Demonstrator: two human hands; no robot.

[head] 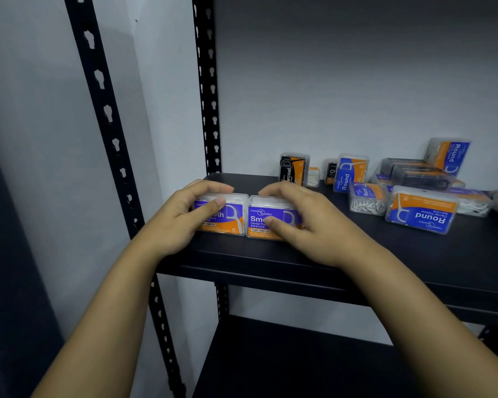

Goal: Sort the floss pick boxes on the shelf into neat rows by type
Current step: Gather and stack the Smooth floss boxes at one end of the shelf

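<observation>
Aligning step: two purple "Smooth" boxes are being squared side by side at the front left corner of the shelf point(357, 254).

Head view, left hand: left hand point(184, 219) sits left of centre frame, fingers curled over the top of the left Smooth box point(230, 222), thumb on its front label; it grips that box.

Head view, right hand: right hand point(302, 225) sits at centre frame, fingers curled over the top of the right Smooth box point(263, 219), thumb pressed to its front face; it grips that box.

Box relation: both boxes stand upright, labels facing out, side walls touching or nearly so; the right one appears set slightly further forward.

Unsorted stock: right half of the frame holds a loose cluster: a large Round box point(423, 211) lying with its print upside down, an upright Round box point(350, 173), a Round box atop the pile point(450, 155), and a black Charcoal box point(293, 169) standing near the back wall.

Procedure note: judged best practice is to press the two boxes together, bring both front faces flush with the shelf edge, then release both hands evenly so neither tips.

Progress estimate: early; only one pair looks placed.

Caution: the clear cases look light and slippery, so push low, not at the lid.
</observation>
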